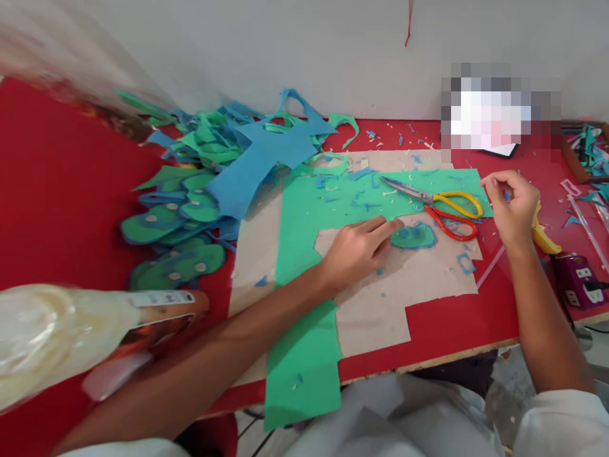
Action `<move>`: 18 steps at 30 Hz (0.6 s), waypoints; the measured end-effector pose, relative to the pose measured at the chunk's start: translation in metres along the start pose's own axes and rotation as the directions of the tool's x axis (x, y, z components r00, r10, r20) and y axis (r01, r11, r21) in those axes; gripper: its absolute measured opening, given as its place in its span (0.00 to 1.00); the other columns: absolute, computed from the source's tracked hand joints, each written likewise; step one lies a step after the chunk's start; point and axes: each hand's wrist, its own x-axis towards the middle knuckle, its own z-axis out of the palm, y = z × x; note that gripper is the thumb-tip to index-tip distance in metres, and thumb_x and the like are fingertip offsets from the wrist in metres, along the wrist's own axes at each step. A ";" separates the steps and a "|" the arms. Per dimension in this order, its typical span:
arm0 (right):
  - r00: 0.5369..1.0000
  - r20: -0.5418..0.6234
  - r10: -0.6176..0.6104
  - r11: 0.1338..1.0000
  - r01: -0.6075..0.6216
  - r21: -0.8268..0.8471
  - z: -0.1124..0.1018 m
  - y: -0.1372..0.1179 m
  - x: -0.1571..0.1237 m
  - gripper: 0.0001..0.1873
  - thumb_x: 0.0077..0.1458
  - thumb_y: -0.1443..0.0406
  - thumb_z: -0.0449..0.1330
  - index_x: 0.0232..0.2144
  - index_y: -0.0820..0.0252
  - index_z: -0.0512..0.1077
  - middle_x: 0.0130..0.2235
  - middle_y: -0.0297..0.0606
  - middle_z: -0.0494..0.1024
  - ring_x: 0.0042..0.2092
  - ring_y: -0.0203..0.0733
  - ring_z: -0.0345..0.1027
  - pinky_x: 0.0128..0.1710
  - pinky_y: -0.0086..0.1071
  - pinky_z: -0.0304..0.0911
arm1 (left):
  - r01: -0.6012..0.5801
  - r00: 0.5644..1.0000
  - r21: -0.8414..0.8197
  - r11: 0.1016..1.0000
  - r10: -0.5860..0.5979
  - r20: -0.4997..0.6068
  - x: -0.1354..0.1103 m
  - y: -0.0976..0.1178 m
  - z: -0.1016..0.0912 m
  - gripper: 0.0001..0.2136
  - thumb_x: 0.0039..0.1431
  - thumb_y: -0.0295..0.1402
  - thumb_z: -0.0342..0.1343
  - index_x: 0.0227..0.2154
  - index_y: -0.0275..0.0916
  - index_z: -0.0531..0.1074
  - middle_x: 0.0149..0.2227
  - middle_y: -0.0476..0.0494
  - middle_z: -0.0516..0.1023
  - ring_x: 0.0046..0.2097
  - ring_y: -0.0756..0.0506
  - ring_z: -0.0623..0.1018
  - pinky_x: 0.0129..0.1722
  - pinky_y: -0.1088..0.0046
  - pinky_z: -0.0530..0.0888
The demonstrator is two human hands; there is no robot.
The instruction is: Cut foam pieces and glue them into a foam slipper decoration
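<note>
My left hand [359, 247] lies low over the table, index finger stretched so its tip touches the left end of a small green and blue sheet-material cut-out [415, 237]. That cut-out rests flat on a beige sheet [375, 317]. Raised to the right, my right hand [514, 202] has thumb and index finger pinched together; whatever is between them is too small to make out. Between the hands lie scissors [428, 198] with one yellow and one red handle, their blades pointing left across a green sheet [304, 254].
Blue and green offcuts [266, 152] are heaped at the back left, beside stacked oval cut-outs [176, 260] with pale dots. A large bottle [61, 336] stands at front left. On the right are a yellow tool [545, 235], a purple power socket [581, 279] and a scrap tray [590, 152].
</note>
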 end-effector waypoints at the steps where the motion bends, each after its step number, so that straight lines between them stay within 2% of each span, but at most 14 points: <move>1: 1.000 -0.013 0.004 1.000 -0.004 0.011 0.001 0.002 0.000 0.14 0.71 0.52 0.64 0.36 0.51 0.81 0.38 0.38 0.86 0.41 0.48 0.80 0.47 0.46 0.75 | -0.002 1.000 0.008 1.000 0.002 -0.005 0.000 0.001 0.000 0.17 0.73 0.23 0.48 0.56 0.37 0.79 0.37 0.45 0.84 0.33 0.48 0.81 0.31 0.73 0.74; 7: 0.993 -0.057 0.098 0.967 -0.082 0.239 0.015 0.011 -0.005 0.13 0.65 0.50 0.70 0.39 0.52 0.80 0.38 0.36 0.84 0.41 0.46 0.81 0.44 0.43 0.77 | -0.131 0.990 0.115 0.985 0.135 -0.030 0.000 0.003 0.000 0.14 0.76 0.24 0.47 0.54 0.35 0.77 0.36 0.45 0.83 0.35 0.46 0.83 0.33 0.71 0.76; 10: 0.991 0.003 0.131 0.942 -0.126 0.310 0.024 0.011 -0.009 0.14 0.63 0.51 0.72 0.39 0.53 0.78 0.38 0.36 0.83 0.41 0.44 0.80 0.45 0.41 0.78 | -0.114 0.992 0.117 0.987 0.119 -0.042 0.000 0.003 0.000 0.14 0.76 0.24 0.47 0.54 0.35 0.77 0.36 0.45 0.83 0.35 0.47 0.83 0.33 0.72 0.76; 14: 0.991 0.086 0.099 0.915 -0.125 0.385 0.031 0.006 -0.013 0.16 0.66 0.49 0.69 0.40 0.52 0.74 0.38 0.34 0.81 0.42 0.41 0.79 0.46 0.38 0.77 | -0.108 0.993 0.120 0.987 0.114 -0.044 -0.002 0.001 0.001 0.14 0.76 0.24 0.48 0.54 0.36 0.77 0.37 0.46 0.83 0.36 0.47 0.83 0.34 0.73 0.76; 18: 0.992 0.087 0.089 0.913 -0.116 0.392 0.034 0.003 -0.015 0.18 0.67 0.46 0.67 0.41 0.51 0.71 0.37 0.32 0.79 0.40 0.40 0.78 0.45 0.38 0.76 | -0.120 0.991 0.122 0.985 0.127 -0.049 -0.002 0.000 0.003 0.14 0.76 0.24 0.48 0.54 0.36 0.77 0.36 0.45 0.83 0.35 0.47 0.83 0.33 0.72 0.76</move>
